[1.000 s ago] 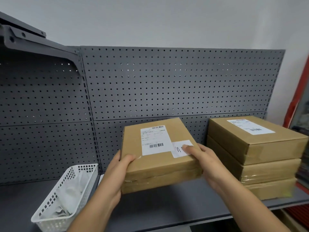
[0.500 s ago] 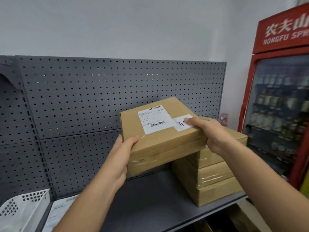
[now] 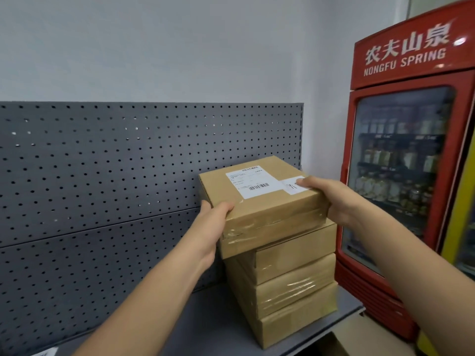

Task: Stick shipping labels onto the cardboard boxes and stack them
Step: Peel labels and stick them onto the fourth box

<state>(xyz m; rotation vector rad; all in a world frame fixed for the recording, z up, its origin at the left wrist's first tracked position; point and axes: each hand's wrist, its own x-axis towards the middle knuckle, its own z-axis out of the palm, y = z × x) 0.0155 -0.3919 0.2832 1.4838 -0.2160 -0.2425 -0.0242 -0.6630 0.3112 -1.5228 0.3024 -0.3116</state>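
Note:
A flat cardboard box point(image 3: 270, 217) with a white barcode shipping label point(image 3: 253, 183) and a smaller white label on top sits at the top of a stack of three taped cardboard boxes point(image 3: 290, 286), shifted slightly left of them. My left hand point(image 3: 209, 224) grips the box's left front corner, thumb on the lid. My right hand point(image 3: 334, 199) grips its right side, thumb lying on the smaller label. Whether the box rests fully on the stack I cannot tell.
The stack stands at the right end of a grey metal shelf point(image 3: 218, 325) backed by a grey pegboard point(image 3: 102, 176). A red glass-door drinks fridge point(image 3: 401, 176) stands just right of the shelf. A paper sheet point(image 3: 48, 352) peeks in at the bottom left.
Both hands carried the labelled box rightward from the middle of the shelf and brought it over the stack of three boxes. The view swung right; the white basket left the frame.

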